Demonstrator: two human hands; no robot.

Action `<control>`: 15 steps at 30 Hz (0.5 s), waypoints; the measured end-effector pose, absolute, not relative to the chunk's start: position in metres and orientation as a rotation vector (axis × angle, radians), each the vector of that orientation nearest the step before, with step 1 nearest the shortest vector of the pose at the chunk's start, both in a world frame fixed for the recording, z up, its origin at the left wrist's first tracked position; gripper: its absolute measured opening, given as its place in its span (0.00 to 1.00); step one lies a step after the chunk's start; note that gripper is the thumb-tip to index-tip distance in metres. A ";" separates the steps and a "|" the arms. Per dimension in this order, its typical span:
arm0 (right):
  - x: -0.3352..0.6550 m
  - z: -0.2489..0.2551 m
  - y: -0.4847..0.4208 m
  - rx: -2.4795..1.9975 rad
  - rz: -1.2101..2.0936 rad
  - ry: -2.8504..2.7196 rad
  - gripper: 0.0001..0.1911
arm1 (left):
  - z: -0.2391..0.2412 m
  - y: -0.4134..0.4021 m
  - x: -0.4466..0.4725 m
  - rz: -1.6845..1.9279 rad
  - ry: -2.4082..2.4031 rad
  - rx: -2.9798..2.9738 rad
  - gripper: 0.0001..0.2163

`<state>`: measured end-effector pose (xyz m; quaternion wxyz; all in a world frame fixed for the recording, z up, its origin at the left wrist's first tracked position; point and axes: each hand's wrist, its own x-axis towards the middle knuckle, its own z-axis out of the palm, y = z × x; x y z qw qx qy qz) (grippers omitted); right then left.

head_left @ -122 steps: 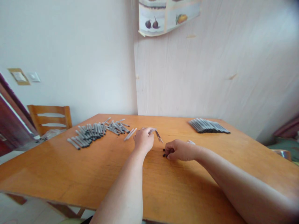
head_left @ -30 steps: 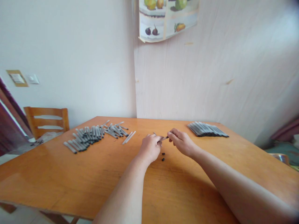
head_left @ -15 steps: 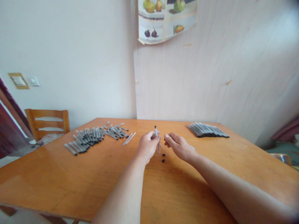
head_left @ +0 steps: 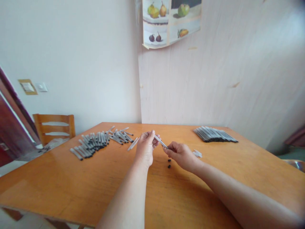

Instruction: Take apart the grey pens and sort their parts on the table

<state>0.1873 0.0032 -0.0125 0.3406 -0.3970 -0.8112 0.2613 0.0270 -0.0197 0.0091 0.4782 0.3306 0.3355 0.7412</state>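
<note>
A slim pen (head_left: 161, 142) with a clear barrel is held slantwise between my two hands over the middle of the table. My left hand (head_left: 145, 147) is closed on its upper left end, the thumb lying along it. The fingers of my right hand (head_left: 182, 155) pinch its lower right end, which they hide. Two small black caps (head_left: 169, 163) lie on the wood just below my right hand. Close to the left fingers rest a couple of clear tubes (head_left: 132, 144).
Many black-ended pens (head_left: 91, 143) lie heaped on the left of the wooden table (head_left: 124, 190). A neat row of pens (head_left: 214, 134) sits at the far right. Small clear pieces (head_left: 197, 153) lie beside my right wrist. A wooden chair (head_left: 54, 119) stands behind the left edge.
The pen has swung from nearly upright to a slant. My right hand, apart from it before, now grips its lower end. The view has shifted slightly.
</note>
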 end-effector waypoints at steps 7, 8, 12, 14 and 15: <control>0.185 -0.007 0.000 -0.941 0.996 -1.865 0.13 | 0.009 -0.019 0.020 1.756 0.717 0.700 0.10; 0.185 -0.007 0.000 -0.918 1.075 -1.851 0.14 | 0.009 -0.019 0.019 1.741 0.702 0.687 0.09; 0.185 -0.005 -0.002 -0.900 1.284 -1.814 0.19 | 0.007 -0.018 0.017 1.720 0.693 0.643 0.09; 0.185 -0.005 -0.003 -0.883 1.281 -1.783 0.17 | 0.006 -0.017 0.017 1.737 0.714 0.625 0.08; 0.185 -0.005 -0.002 -0.873 1.258 -1.765 0.16 | 0.006 -0.017 0.017 1.742 0.723 0.615 0.08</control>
